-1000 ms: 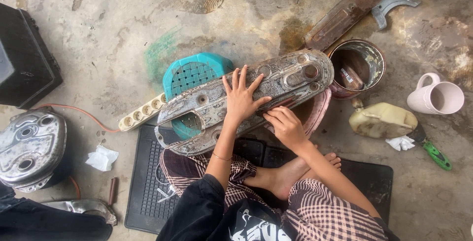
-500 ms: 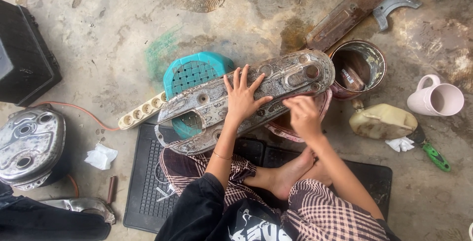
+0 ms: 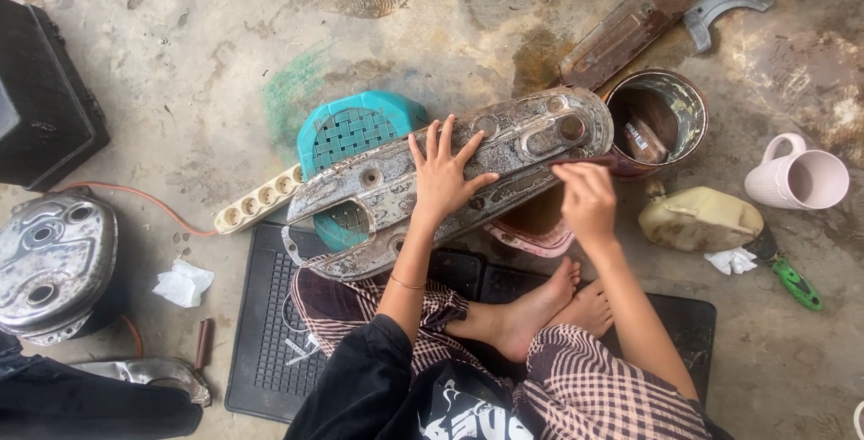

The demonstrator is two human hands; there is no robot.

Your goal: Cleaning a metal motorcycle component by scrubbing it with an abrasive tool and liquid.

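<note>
A long, flat metal engine cover (image 3: 450, 179) lies slantwise across a teal plastic stool (image 3: 346, 134) and a pink basin (image 3: 540, 228), in front of a person seated cross-legged on a black rubber mat (image 3: 261, 332). The cover is dull silver, blotched with dark grime and corrosion, with raised ribs, several round bolt holes and an oblong recess near its rounded right end. The left hand (image 3: 441, 177) lies open on the cover's middle, fingers spread and palm down. The right hand (image 3: 587, 199) is at the cover's lower right edge, its fingers pinched on a small dark scrap (image 3: 585, 160) pressed against the metal. Just beyond that end stands a rusty tin can (image 3: 661, 116). A white power strip (image 3: 256, 202) lies near the cover's left end, and a pink jug (image 3: 796, 176) stands well apart on the concrete floor (image 3: 225, 26).
</note>
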